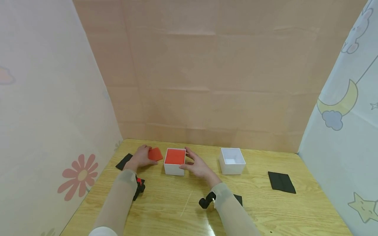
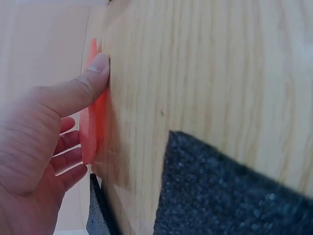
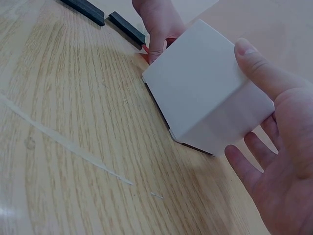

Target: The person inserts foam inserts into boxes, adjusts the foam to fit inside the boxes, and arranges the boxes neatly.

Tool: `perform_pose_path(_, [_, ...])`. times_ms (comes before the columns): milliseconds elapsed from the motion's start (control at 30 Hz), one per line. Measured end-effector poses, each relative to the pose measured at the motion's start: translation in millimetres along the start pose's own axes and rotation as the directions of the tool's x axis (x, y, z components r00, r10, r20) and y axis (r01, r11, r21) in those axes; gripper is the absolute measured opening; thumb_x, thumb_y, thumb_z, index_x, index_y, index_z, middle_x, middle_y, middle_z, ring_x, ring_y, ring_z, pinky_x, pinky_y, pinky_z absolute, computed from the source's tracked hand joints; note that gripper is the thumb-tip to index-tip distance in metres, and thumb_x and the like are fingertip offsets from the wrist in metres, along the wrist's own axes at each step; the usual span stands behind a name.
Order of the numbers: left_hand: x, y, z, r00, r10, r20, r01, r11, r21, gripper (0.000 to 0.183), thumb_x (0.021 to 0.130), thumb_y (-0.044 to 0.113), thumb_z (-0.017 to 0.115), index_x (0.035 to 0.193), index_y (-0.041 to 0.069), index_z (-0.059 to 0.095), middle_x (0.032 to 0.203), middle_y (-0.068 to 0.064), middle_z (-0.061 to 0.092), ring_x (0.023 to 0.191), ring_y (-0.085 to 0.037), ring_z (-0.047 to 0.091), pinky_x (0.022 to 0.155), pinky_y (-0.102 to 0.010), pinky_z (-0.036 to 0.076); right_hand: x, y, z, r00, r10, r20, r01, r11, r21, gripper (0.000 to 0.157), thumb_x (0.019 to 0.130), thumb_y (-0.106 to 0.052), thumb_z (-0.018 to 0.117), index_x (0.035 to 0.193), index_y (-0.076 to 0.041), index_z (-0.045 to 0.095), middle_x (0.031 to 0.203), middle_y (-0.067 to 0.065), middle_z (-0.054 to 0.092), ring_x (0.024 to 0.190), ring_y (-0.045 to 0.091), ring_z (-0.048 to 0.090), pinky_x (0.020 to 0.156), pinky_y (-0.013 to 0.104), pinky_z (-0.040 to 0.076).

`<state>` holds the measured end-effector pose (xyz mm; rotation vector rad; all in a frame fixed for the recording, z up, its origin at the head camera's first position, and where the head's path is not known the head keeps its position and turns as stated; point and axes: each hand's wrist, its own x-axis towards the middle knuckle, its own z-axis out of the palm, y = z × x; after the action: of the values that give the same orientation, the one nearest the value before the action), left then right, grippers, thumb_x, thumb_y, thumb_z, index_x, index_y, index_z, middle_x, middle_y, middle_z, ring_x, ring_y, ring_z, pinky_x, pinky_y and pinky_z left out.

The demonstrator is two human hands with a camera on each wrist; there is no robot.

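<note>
My left hand (image 1: 142,156) pinches a red-orange square foam piece (image 1: 155,154) at the left of the table. In the left wrist view my thumb lies on the near face of the foam piece (image 2: 89,134), fingers behind it, and the piece stands close over the wood. Beside it, a white square box (image 1: 174,169) has a red square (image 1: 175,156) filling its open top. My right hand (image 1: 198,165) holds this box at its right side. The right wrist view shows the thumb on one wall of the white box (image 3: 195,73) and the fingers along another.
A second white box (image 1: 232,168), open and with its bottom visible, stands right of my right hand. Black squares lie at the far left (image 1: 123,162) and right (image 1: 281,182), with another black piece (image 1: 238,199) partly under my right forearm. Walls enclose the table.
</note>
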<state>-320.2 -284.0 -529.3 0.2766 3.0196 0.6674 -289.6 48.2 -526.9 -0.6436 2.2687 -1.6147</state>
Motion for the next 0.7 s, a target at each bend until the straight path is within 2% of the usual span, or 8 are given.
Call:
perform_pose_path(300, [-0.8, 3.8, 0.3, 1.000, -0.022, -0.019, 0.021, 0.999, -0.031, 0.100, 0.081, 0.035, 0.095, 0.151, -0.016, 0.045, 0.143, -0.032, 0.048, 0.126, -0.045, 0.050, 0.106, -0.060, 0.049, 1.7, 0.8, 0.1, 1.000, -0.018, -0.003, 0.018, 1.000, -0.004, 0.103, 0.097, -0.029, 0.083, 0.173, -0.014, 0.017, 0.172, 0.014, 0.033, 0.148, 0.042, 0.047, 0.117, 0.051, 0.044])
perform_pose_path(533, [-1.2, 4.9, -0.2, 1.000, -0.004, -0.029, 0.002, 0.997, -0.074, 0.094, 0.080, 0.028, 0.095, 0.150, -0.014, 0.047, 0.141, -0.030, 0.047, 0.126, -0.045, 0.048, 0.106, -0.061, 0.048, 1.1, 0.3, -0.1, 1.000, -0.008, -0.003, 0.008, 1.000, -0.003, 0.104, 0.096, -0.030, 0.084, 0.174, -0.016, 0.017, 0.171, 0.012, 0.034, 0.145, 0.041, 0.051, 0.117, 0.050, 0.044])
perform_pose_path(700, [-1.2, 3.6, 0.0, 0.999, 0.005, -0.048, -0.010, 0.995, -0.097, 0.090, 0.079, 0.024, 0.095, 0.148, -0.013, 0.050, 0.142, -0.029, 0.047, 0.126, -0.043, 0.047, 0.106, -0.060, 0.048, 0.8, 1.5, 0.2, 1.000, -0.011, -0.006, 0.011, 1.000, 0.017, 0.103, 0.096, -0.029, 0.084, 0.173, -0.014, 0.016, 0.171, 0.016, 0.033, 0.143, 0.046, 0.052, 0.117, 0.054, 0.044])
